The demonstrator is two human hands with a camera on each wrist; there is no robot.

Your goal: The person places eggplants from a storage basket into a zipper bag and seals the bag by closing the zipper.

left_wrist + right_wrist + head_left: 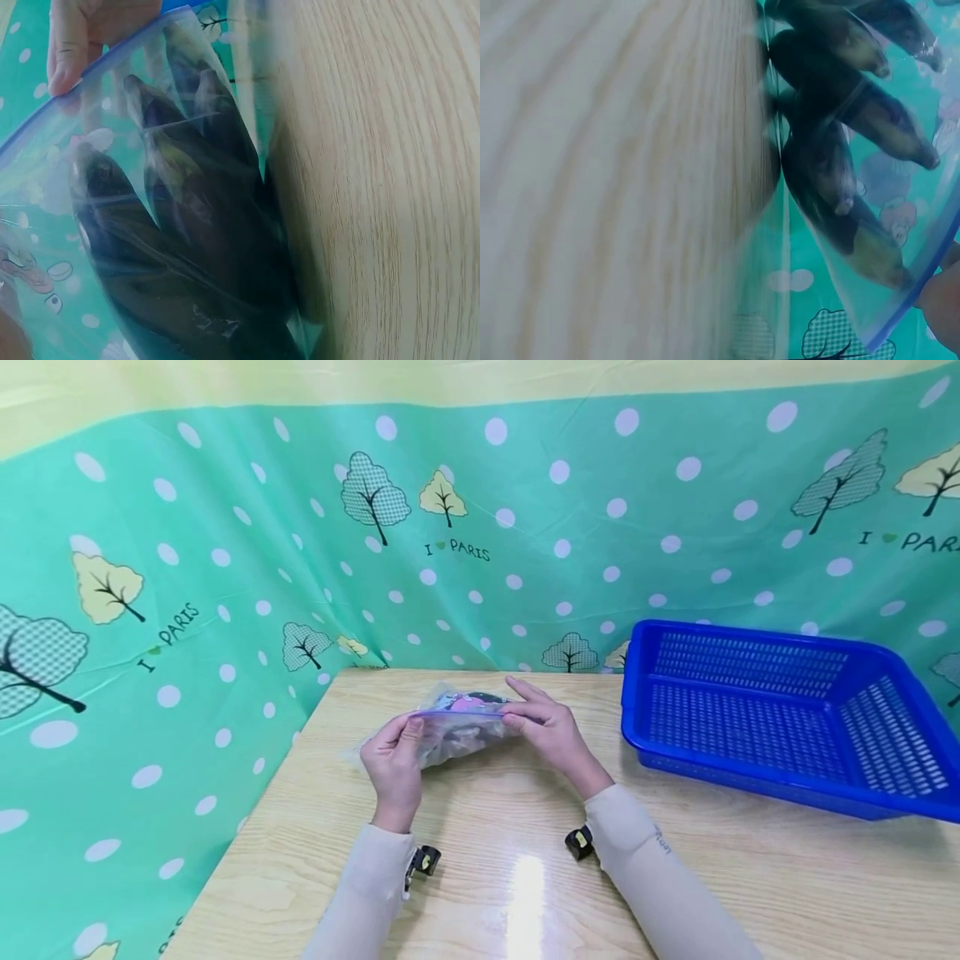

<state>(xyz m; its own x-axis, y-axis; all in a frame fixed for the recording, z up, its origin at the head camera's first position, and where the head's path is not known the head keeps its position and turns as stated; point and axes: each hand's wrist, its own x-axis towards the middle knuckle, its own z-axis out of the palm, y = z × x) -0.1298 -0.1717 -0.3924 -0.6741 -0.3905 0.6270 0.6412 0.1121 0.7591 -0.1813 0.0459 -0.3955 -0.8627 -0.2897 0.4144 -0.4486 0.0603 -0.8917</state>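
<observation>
A clear zip bag with a purple-blue closure strip rests on the table and holds several dark, long, curved things whose kind I cannot tell. Its plastic has cartoon prints. At the strip's left end, the left hand pinches the edge between thumb and fingers. The right hand pinches the strip near its right end, one finger stretched out beyond. In the right wrist view, part of the right hand shows at the bag's edge.
To the right stands a blue perforated plastic basket on the light wooden table. A green dotted cloth with tree prints hangs behind and along the left side. Both wrists bear small black devices.
</observation>
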